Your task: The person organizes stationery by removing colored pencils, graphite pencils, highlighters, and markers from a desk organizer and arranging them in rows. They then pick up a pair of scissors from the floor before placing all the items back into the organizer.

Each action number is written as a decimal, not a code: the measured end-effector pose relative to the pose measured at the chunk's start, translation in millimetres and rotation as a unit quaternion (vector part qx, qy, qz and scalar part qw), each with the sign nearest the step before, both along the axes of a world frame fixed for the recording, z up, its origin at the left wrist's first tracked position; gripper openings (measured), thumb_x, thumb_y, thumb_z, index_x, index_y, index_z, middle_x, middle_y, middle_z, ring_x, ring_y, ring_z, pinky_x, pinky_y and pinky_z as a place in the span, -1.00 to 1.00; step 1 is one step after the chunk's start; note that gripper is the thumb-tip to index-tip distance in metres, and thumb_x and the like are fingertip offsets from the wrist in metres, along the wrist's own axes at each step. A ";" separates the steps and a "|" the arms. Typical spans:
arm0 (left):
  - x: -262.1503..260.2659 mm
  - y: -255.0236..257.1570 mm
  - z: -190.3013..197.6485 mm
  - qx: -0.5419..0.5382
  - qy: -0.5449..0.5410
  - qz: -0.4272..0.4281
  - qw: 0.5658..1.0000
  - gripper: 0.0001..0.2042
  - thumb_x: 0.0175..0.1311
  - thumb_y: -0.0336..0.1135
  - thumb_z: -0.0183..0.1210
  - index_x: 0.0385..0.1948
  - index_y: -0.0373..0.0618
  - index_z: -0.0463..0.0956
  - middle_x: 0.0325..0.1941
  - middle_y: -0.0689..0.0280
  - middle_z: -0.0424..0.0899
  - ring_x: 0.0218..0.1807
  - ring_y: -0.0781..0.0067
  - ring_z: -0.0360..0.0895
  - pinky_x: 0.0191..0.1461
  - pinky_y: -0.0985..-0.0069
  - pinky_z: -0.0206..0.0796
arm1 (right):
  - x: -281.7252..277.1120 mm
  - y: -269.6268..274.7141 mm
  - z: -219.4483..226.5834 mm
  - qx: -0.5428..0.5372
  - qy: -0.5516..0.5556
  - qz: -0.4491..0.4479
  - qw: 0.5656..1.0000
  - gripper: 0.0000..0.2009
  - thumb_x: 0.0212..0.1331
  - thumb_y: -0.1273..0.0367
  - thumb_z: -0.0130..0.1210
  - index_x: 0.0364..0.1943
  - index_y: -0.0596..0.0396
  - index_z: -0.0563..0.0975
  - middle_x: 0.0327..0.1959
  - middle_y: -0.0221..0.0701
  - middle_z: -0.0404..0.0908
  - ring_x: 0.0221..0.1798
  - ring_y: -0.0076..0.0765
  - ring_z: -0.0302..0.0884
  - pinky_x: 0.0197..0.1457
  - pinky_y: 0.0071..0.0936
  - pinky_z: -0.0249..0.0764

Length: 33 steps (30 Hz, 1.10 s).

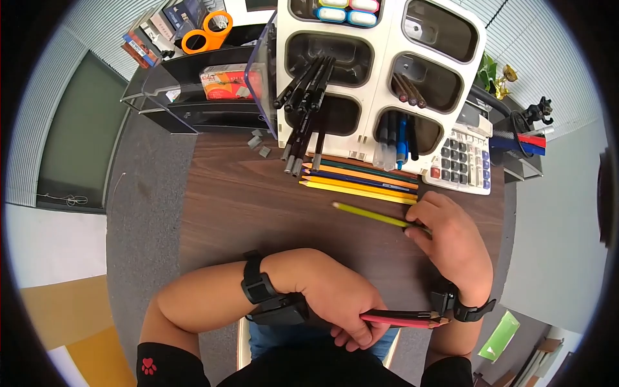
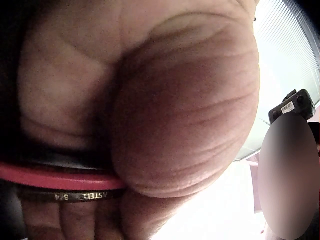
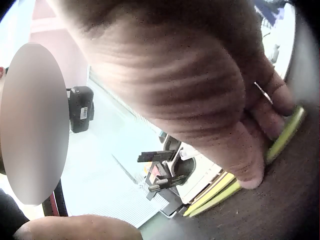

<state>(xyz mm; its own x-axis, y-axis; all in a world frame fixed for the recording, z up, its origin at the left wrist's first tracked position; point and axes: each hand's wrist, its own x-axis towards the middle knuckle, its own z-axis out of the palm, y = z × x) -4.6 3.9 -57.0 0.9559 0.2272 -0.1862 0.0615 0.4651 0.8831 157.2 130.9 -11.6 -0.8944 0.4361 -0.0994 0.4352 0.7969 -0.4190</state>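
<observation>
My right hand [image 1: 454, 242] pinches a yellow-green colored pencil [image 1: 371, 214] near one end, low over the table, its tip pointing left. In the right wrist view the same pencil [image 3: 287, 135] runs past the thumb and fingers. My left hand [image 1: 342, 293] is near the table's front edge and grips a few colored pencils [image 1: 403, 317], one pinkish red and others dark. Their sharpened ends point right, toward the right wrist. Just beyond the right hand lies a row of colored pencils [image 1: 361, 184] in yellow, orange, blue, green and brown, side by side.
Behind the row stands a white organizer [image 1: 383, 71] with dark compartments, holding black pens [image 1: 303, 116], brown pencils and markers. A calculator [image 1: 461, 161] lies to its right. Small grey pieces [image 1: 258, 142] are on the wooden table [image 1: 258, 213]. Orange-handled scissors [image 1: 207, 33] stand at back left.
</observation>
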 end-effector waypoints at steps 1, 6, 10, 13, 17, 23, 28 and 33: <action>0.3 -0.1 -0.8 -0.001 -0.001 -0.001 1.000 -0.82 0.50 -0.25 0.07 -0.17 -0.15 0.56 -0.26 0.38 0.66 -0.22 0.56 0.61 -0.09 0.52 0.48 | -2.5 -0.6 -4.0 0.007 0.035 0.005 0.999 -0.76 -0.03 0.49 0.35 -0.29 0.15 0.52 -0.26 -0.24 0.51 -0.13 0.04 0.50 -0.06 -0.11 0.44; 0.1 0.1 -1.2 -0.001 0.002 -0.001 1.000 -0.81 0.50 -0.25 0.08 -0.16 -0.17 0.57 -0.26 0.37 0.67 -0.19 0.54 0.62 -0.06 0.50 0.47 | 3.9 2.0 4.7 -0.028 0.058 -0.064 0.996 -0.78 -0.02 0.50 0.33 -0.31 0.15 0.51 -0.29 -0.23 0.51 -0.17 0.06 0.49 -0.11 -0.09 0.42; 0.1 1.2 -1.0 0.004 -0.004 -0.019 1.000 -0.80 0.50 -0.24 0.08 -0.14 -0.19 0.57 -0.25 0.36 0.68 -0.18 0.53 0.63 -0.03 0.49 0.47 | 21.1 16.8 9.5 -0.060 -0.064 -0.108 0.990 -0.82 0.05 0.46 0.29 -0.32 0.15 0.50 -0.32 -0.19 0.52 -0.18 0.10 0.51 -0.13 -0.09 0.41; -0.7 2.1 1.5 -0.001 0.011 -0.016 1.000 -0.79 0.50 -0.24 0.10 -0.13 -0.21 0.57 -0.24 0.35 0.68 -0.17 0.53 0.63 0.00 0.48 0.47 | 19.6 16.3 4.8 -0.044 -0.040 -0.086 0.995 -0.85 0.12 0.41 0.24 -0.33 0.14 0.49 -0.32 -0.16 0.55 -0.17 0.13 0.53 -0.14 -0.08 0.41; -0.3 1.8 1.1 -0.025 0.021 -0.009 0.999 -0.79 0.49 -0.25 0.12 -0.11 -0.21 0.58 -0.22 0.34 0.69 -0.16 0.52 0.63 0.02 0.48 0.46 | 13.0 14.7 1.9 -0.033 -0.031 -0.089 0.995 -0.86 0.13 0.42 0.24 -0.34 0.14 0.49 -0.35 -0.16 0.57 -0.21 0.11 0.55 -0.17 -0.06 0.43; -0.7 1.2 0.4 -0.027 0.013 -0.005 1.000 -0.79 0.49 -0.24 0.12 -0.11 -0.21 0.59 -0.22 0.34 0.69 -0.16 0.52 0.62 0.02 0.49 0.45 | 5.6 15.0 -4.8 -0.002 0.019 -0.092 0.996 -0.84 0.15 0.38 0.25 -0.35 0.13 0.51 -0.34 -0.17 0.59 -0.20 0.09 0.56 -0.16 -0.08 0.45; -0.6 0.6 1.0 -0.026 0.015 -0.005 1.000 -0.79 0.49 -0.24 0.12 -0.11 -0.21 0.59 -0.23 0.34 0.69 -0.16 0.52 0.62 0.02 0.48 0.45 | 2.5 14.4 -8.1 0.002 0.033 -0.094 0.995 -0.84 0.16 0.36 0.26 -0.37 0.14 0.53 -0.36 -0.18 0.61 -0.21 0.07 0.58 -0.17 -0.09 0.46; 0.0 0.3 -0.3 -0.020 0.012 -0.003 1.000 -0.79 0.49 -0.24 0.12 -0.11 -0.20 0.58 -0.24 0.34 0.69 -0.15 0.52 0.62 0.03 0.48 0.45 | 0.9 13.2 -8.9 0.007 0.043 -0.090 0.995 -0.84 0.15 0.36 0.26 -0.37 0.14 0.54 -0.35 -0.18 0.61 -0.21 0.07 0.59 -0.17 -0.10 0.47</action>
<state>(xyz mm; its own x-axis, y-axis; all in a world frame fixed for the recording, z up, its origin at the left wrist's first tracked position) -4.6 4.2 -57.3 0.9524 0.2125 -0.2186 0.0862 0.5000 0.8617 158.1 144.1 -20.5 -0.8072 0.5900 -0.0180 0.5333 0.7158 -0.4508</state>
